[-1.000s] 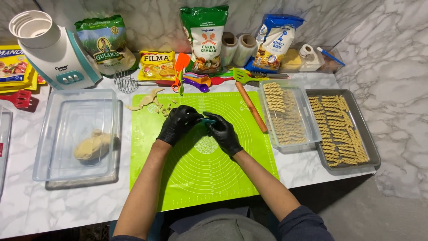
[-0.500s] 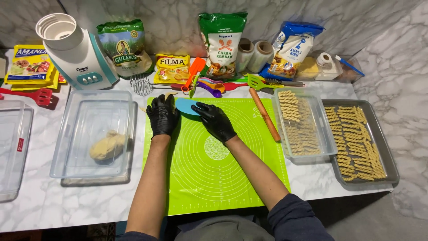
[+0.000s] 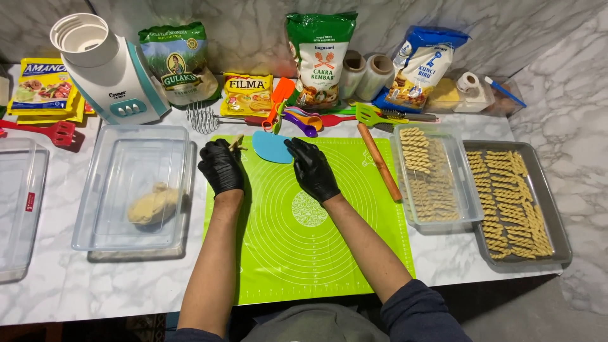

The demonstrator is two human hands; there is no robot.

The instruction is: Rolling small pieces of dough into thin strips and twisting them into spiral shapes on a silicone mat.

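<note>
Both my hands wear black gloves and lie at the far end of a green silicone mat (image 3: 304, 253). My left hand (image 3: 221, 166) is curled near the mat's top-left corner, and a small beige dough piece (image 3: 236, 142) sticks out at its fingertips. My right hand (image 3: 311, 168) lies flat with fingers spread, its tips touching a light blue plastic scraper (image 3: 269, 147) on the mat. A wooden rolling pin (image 3: 379, 161) lies along the mat's right side.
A clear container (image 3: 126, 145) holding a dough lump (image 3: 152, 204) sits to the left. On the right are a clear box (image 3: 468, 202) and a metal tray (image 3: 557, 240), both holding twisted dough sticks. A blender, bags, a whisk and coloured utensils line the back wall.
My hands have parted from the mat's middle and moved to its far end. The loose dough scraps at the top left are now under my left hand.
</note>
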